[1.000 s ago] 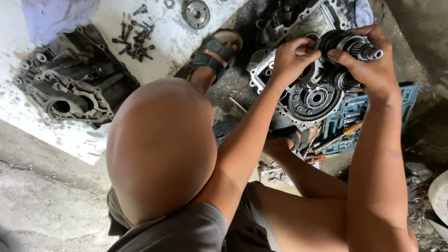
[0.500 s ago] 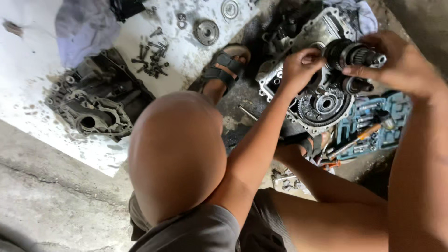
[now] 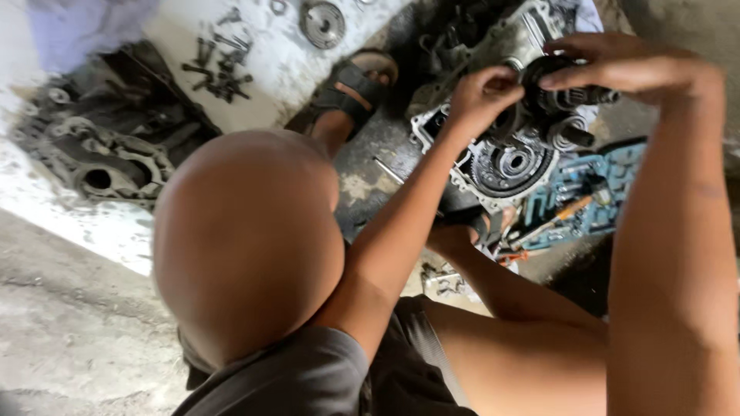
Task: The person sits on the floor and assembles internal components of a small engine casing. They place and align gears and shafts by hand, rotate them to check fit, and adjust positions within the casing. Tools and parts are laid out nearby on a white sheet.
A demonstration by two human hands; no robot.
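Observation:
An open gearbox housing (image 3: 501,166) lies on the dirty floor, with a dark gear shaft cluster (image 3: 570,100) standing up in it. My left hand (image 3: 482,96) pinches the left side of the gears with its fingertips. From above, my right hand (image 3: 617,73) arches over the shaft and its fingers close on the top. Both arms reach past a bare head (image 3: 247,239) low in the view.
A detached gearbox casing half (image 3: 100,154) rests on a white sheet at the left, with loose bolts (image 3: 220,65) and a round gear (image 3: 322,21) beyond it. A sandalled foot (image 3: 351,88) sits beside the housing. A blue tool tray (image 3: 597,196) holds an orange-handled screwdriver (image 3: 566,212).
The view has shifted, sliding everything rightward and down in the frame. My right hand has moved from the shaft's side to over its top. The left hand stays on the gears.

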